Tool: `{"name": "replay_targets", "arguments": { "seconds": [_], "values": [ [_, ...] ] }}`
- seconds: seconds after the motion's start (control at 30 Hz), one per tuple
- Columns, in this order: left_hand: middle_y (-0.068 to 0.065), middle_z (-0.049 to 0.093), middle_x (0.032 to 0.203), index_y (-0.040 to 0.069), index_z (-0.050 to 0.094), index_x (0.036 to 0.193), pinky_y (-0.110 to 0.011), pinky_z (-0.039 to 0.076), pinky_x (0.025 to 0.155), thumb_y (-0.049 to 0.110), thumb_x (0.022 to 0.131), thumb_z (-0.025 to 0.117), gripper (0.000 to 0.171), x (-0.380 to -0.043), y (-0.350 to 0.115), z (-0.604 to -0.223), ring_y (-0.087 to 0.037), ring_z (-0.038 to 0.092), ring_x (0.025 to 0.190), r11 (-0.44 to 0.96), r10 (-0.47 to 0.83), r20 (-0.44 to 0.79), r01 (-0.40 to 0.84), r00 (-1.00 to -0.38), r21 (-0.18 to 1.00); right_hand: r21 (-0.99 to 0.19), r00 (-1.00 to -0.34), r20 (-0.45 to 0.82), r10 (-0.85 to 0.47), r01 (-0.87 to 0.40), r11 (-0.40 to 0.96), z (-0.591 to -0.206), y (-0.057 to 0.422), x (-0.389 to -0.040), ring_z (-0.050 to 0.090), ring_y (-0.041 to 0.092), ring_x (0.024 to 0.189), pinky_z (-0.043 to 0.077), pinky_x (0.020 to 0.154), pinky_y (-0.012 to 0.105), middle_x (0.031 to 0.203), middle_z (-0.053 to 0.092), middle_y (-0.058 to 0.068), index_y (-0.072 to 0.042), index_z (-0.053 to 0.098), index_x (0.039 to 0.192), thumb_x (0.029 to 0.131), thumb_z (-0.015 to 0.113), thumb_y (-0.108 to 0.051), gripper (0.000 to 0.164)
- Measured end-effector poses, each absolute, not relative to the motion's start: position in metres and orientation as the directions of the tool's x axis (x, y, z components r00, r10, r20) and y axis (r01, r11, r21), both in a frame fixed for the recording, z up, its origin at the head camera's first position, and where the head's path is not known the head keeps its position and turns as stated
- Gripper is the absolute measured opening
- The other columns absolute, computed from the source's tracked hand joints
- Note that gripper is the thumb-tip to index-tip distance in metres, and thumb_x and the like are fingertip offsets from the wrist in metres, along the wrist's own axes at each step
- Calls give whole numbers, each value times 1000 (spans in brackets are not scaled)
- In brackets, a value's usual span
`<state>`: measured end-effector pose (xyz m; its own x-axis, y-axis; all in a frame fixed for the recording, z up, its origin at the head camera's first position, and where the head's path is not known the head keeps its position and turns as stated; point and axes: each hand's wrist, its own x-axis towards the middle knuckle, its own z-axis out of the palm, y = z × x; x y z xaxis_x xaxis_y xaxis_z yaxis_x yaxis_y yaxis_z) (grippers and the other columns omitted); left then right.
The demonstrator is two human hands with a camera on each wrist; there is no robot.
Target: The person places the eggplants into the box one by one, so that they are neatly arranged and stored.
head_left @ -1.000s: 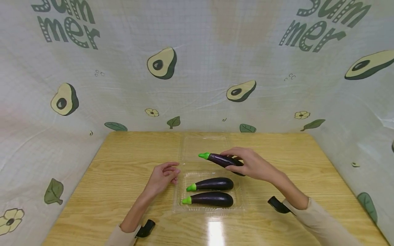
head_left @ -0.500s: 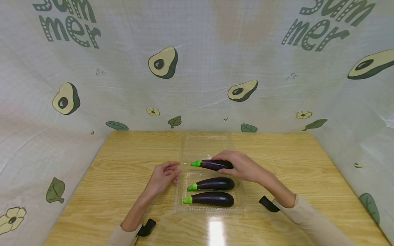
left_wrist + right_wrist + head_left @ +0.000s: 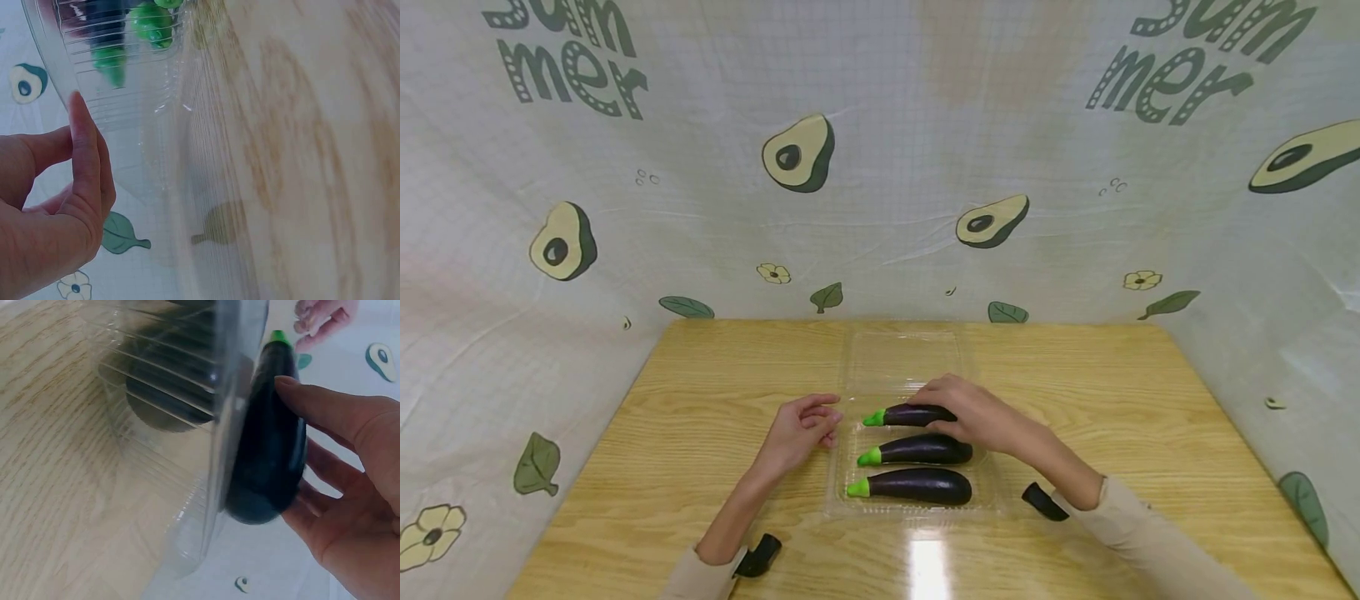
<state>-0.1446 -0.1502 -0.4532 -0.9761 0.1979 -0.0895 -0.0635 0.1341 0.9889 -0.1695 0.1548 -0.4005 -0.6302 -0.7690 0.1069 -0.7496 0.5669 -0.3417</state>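
On the table a clear plastic clamshell box lies unfolded. Two dark purple eggplants with green tops, the middle one and the near one, lie side by side in it. My right hand grips a third eggplant by its thick end, thumb on one side and fingers on the other. In the right wrist view this eggplant is at the box's rim. My left hand stays at the box's left side with relaxed fingers, one fingertip right at the rim in the left wrist view.
The box's clear lid lies folded back on the far side. Wooden table top extends to both sides. A printed cloth with avocados and leaves hangs behind and around the table.
My right hand has carried the held eggplant left and down, from above the lid to the box's far side, levelling it parallel to the others. The left hand has kept its place.
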Motion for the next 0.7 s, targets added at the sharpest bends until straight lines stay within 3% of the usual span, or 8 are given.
{"name": "replay_targets", "arguments": {
  "seconds": [0.23,0.7],
  "values": [
    [-31,63,110,-15,55,136,-28,63,66,0,100,65,40,-144,-150,-453,-21,68,75,142,197,-86,-59,-977,988,-330,-593,119,-796,-780,532,-407,156,-171,64,29,111,57,93,46,119,71,10,-5,73,122,94,76,-8,28],
    [-32,63,112,-14,54,137,-33,63,67,1,101,64,41,-144,-150,-453,-20,67,75,140,199,-98,-71,-975,988,-324,-595,135,-793,-782,532,-416,155,-169,63,26,108,58,89,41,119,66,9,-6,73,123,95,76,-10,28]
  ]
}}
